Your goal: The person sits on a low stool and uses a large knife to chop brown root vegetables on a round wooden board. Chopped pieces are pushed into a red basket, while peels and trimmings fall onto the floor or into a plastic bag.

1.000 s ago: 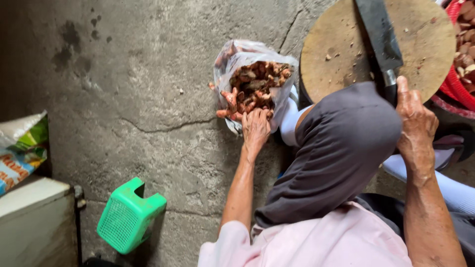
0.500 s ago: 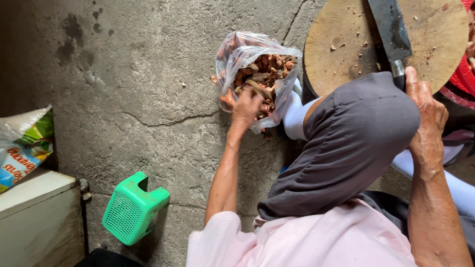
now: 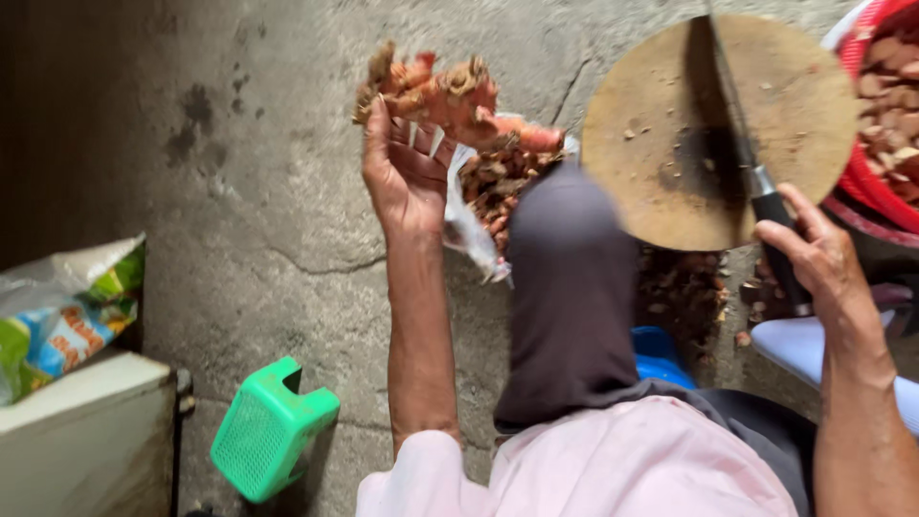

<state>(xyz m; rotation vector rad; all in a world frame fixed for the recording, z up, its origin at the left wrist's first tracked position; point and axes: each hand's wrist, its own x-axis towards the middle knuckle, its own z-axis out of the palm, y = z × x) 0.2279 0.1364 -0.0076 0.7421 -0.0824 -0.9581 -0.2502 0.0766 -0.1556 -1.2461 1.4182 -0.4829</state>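
My left hand (image 3: 407, 168) is raised over the concrete floor, holding a knobbly reddish-orange root clump (image 3: 436, 91) lifted above a clear plastic bag of cut pieces (image 3: 488, 196). My right hand (image 3: 814, 254) grips the black handle of a large cleaver (image 3: 732, 124), whose blade lies across a round wooden chopping block (image 3: 661, 163). A dark cloth over my knee (image 3: 570, 297) hides part of the bag and the floor between my hands.
A red basin of chopped pieces (image 3: 885, 115) sits at the top right beside the block. A green plastic stool (image 3: 271, 428) lies on the floor lower left. A printed sack (image 3: 67, 316) rests on a white box (image 3: 81, 436) at the left edge. Scraps litter the floor below the block.
My left hand has come up out of the plastic bag with a root clump in it. The right hand keeps its hold on the cleaver over the block.
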